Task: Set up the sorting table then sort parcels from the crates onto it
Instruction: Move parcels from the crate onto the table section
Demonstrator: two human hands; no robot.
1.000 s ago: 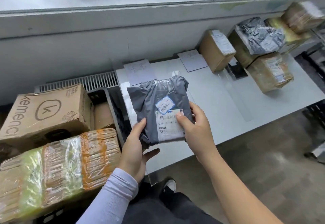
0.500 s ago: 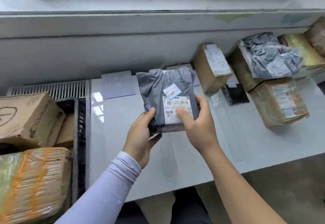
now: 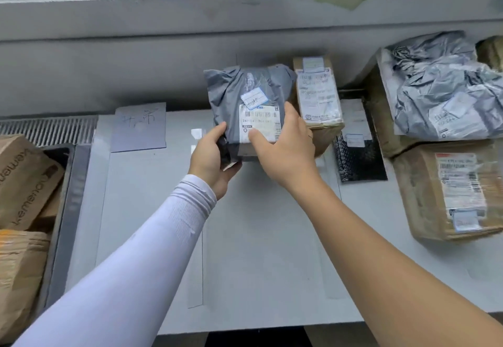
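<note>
A dark grey poly-bag parcel (image 3: 242, 93) with a white shipping label and a small blue-edged sticker is held tilted up over the far middle of the white sorting table (image 3: 258, 251). My left hand (image 3: 211, 161) grips its lower left corner. My right hand (image 3: 283, 150) grips its lower right edge, thumb across the label. The parcel's right side is close to a brown box (image 3: 318, 101) standing behind it. A black crate (image 3: 68, 197) at the table's left holds cardboard boxes (image 3: 24, 178).
A grey paper sign (image 3: 140, 126) with handwriting lies at the table's back left. On the right lie a black bubble mailer (image 3: 359, 161), a taped brown box (image 3: 451, 191) and a crumpled grey bag (image 3: 441, 93) on another box. A grey wall runs behind.
Both hands carried the grey parcel from over the crate's edge rightward and away from me, to the table's far middle beside the brown box. The view shifted right.
</note>
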